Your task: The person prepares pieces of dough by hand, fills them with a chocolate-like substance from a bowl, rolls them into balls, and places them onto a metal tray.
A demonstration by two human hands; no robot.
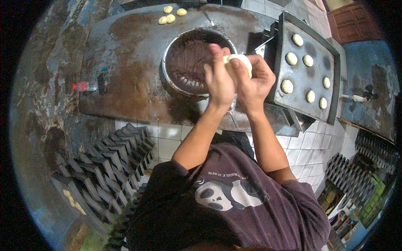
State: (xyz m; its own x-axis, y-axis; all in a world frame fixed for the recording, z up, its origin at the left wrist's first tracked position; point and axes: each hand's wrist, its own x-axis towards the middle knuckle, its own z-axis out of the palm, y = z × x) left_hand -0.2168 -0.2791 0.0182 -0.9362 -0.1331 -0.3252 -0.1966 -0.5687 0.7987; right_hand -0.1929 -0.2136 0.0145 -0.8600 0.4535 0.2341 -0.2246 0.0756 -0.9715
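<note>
Both hands meet above the right side of a large round metal bowl (164,67) holding a thick dark brown paste (190,56). Between them is a pale piece of dough (242,61). My right hand (255,85) is closed on it, thumb pressing the near face and fingers bent round its right side. My left hand (220,83) is against the dough's left side, partly blurred, with fingertips pointing up and away. The hands hide the dough's lower part, so I cannot see what is inside it.
On the right, a dark metal tray (299,100) carries several pale dough balls (307,60). More dough balls (171,18) sit at the table's (134,54) far edge. A red-capped bottle (86,86) lies at left. Metal racks (113,167) stand lower left, above a tiled floor (169,133).
</note>
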